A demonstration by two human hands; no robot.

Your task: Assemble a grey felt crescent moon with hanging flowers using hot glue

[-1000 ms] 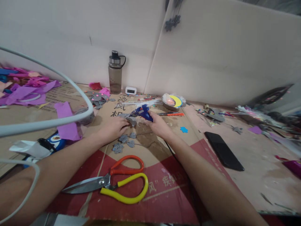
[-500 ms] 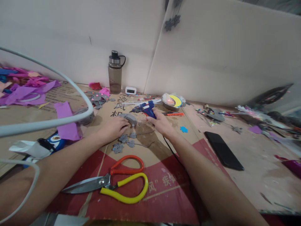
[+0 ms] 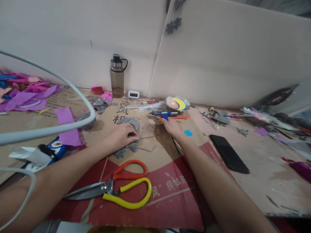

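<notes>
My right hand [image 3: 172,128] is wrapped round the grip of a blue glue gun [image 3: 161,114], whose nozzle points left and whose black cord runs down beneath the forearm. To its left, my left hand [image 3: 123,136] rests low over the cardboard, fingers bent and apart. Its fingertips reach over grey felt flowers [image 3: 120,152] on a dark string, partly covering them. Just behind that hand lies a grey felt crescent [image 3: 132,123]. Large scissors [image 3: 114,187] with one red and one yellow handle lie nearest me, blades to the left.
A drink bottle [image 3: 117,77] and small digital clock [image 3: 133,94] stand by the wall. Behind the glue gun is a metal bowl [image 3: 180,111] holding a yellow crescent. A black phone [image 3: 228,153] and blue flower cutout [image 3: 188,133] lie right. A white cable [image 3: 73,126] arches across the left.
The glue gun has moved right and back with my right hand, towards the bowl. My left hand has shifted from the grey crescent towards me, over the grey flowers.
</notes>
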